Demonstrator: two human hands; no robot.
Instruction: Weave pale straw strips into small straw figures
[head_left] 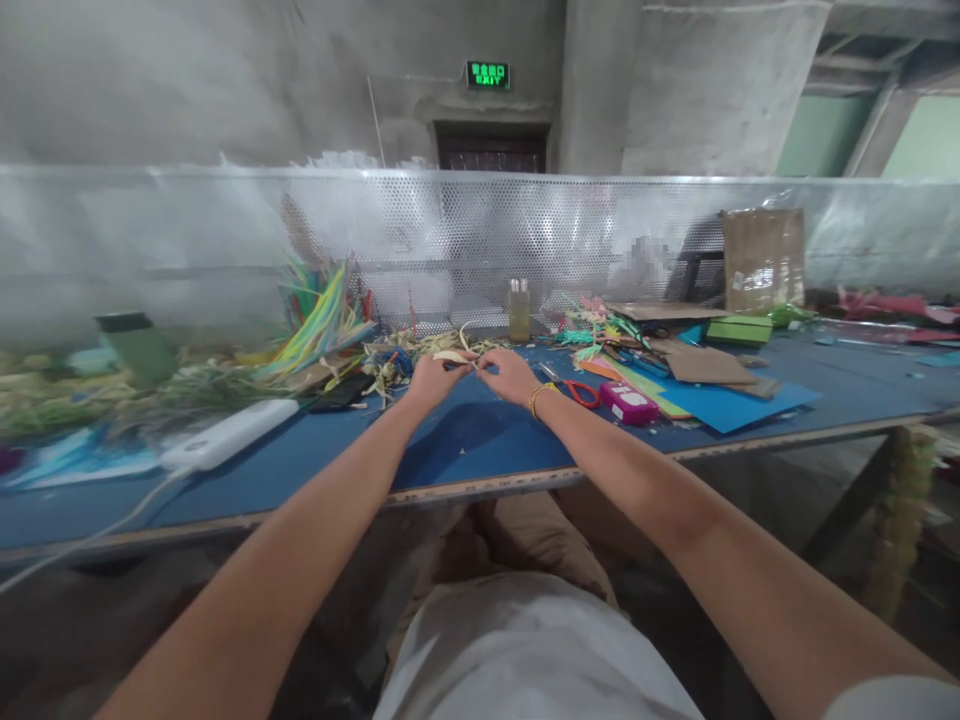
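Note:
Over the middle of the blue tabletop, a thin pale strip (451, 356), like straw or paper, curls up between my two hands. My left hand (436, 380) pinches it between thumb and fingers. Close beside it, my right hand (511, 377), with a gold bracelet at the wrist, has its fingertips closed at the strip's right end. What exactly lies between those fingertips is too small to make out fully. A tangle of similar pale strips (386, 362) lies just behind and left of my left hand. Right of my right wrist are red-handled scissors (583, 393).
A white power strip (231, 434) and its cord lie front left. Bundled coloured strips (319, 320) and a green bottle (137, 347) stand behind. A clear bottle (518, 312) is ahead. A magenta box (628, 402), blue sheet (739, 395) and cardboard (709, 364) lie right. Perforated metal panel (480, 230) closes the back.

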